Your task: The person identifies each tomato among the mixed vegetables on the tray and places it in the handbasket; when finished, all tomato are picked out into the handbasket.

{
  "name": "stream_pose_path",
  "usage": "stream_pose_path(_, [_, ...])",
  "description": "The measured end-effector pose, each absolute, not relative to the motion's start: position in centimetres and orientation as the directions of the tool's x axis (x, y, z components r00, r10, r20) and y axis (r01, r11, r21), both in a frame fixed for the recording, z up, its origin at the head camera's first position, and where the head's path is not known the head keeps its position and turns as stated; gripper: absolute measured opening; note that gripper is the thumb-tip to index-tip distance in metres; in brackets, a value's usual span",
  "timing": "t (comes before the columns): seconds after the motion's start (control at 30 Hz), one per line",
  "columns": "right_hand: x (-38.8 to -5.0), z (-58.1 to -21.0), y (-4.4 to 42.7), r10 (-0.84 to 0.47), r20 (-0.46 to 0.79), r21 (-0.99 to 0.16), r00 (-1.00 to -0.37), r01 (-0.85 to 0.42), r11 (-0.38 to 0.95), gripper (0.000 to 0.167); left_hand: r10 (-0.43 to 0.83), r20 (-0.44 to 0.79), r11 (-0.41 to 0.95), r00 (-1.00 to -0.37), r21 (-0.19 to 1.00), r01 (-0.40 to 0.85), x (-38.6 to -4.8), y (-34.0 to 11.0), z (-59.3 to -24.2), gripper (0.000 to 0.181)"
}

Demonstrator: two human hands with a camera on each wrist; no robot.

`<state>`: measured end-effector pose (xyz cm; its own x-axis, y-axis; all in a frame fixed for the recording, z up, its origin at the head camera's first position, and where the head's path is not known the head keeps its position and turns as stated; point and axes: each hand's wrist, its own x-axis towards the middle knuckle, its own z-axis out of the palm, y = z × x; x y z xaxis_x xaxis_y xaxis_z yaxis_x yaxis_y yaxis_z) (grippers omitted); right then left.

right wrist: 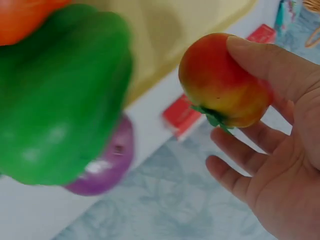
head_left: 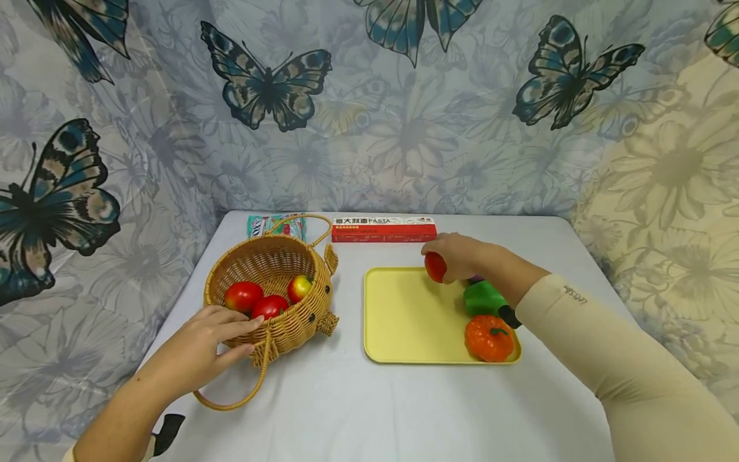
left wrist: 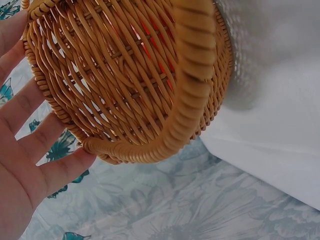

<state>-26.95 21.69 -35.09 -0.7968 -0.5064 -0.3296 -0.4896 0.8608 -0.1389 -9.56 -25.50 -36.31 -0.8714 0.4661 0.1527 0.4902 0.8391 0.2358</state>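
Note:
My left hand [head_left: 204, 343] rests on the near rim of a wicker basket [head_left: 297, 335], its fingers fairly straight and spread against the weave. Two red tomatoes [head_left: 244, 296] and a smaller red-and-yellow fruit [head_left: 299, 289] lie inside. Over the far edge of a yellow tray [head_left: 404, 321], my right hand [head_left: 462, 255] pinches a red tomato with a yellowish base and green leaves [right wrist: 220, 85] between thumb and fingers. On the tray's right side are a green bell pepper [head_left: 482, 299] and an orange pumpkin [head_left: 489, 339]. A purple vegetable [right wrist: 102, 167] is partly hidden behind the pepper.
A red and white pasta box [head_left: 383, 231] lies at the back of the white-covered table [head_left: 369, 410]. A teal packet [head_left: 260, 224] lies behind the basket. One looped handle [head_left: 231, 406] hangs toward the near side; the other [head_left: 316, 217] stands at the back.

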Motion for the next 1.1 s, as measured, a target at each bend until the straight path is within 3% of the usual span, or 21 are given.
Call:
stream_pose_path(0.47, [-26.5, -29.0, 14.4, -0.568, -0.292, -0.173, -0.769, -0.542, 0.823, 0.073, 0.466, 0.162, 0.838, -0.87, 0.235, 0.492, -9.5, -25.5, -36.3, 0.046])
stream_pose_path(1.1, [-26.3, -25.6, 0.0, -0.764, -0.252, -0.118, -0.594, -0.764, 0.634, 0.074, 0.476, 0.2, 0.827, -0.856, 0.231, 0.514, -9.4, -25.6, -36.4, 0.047])
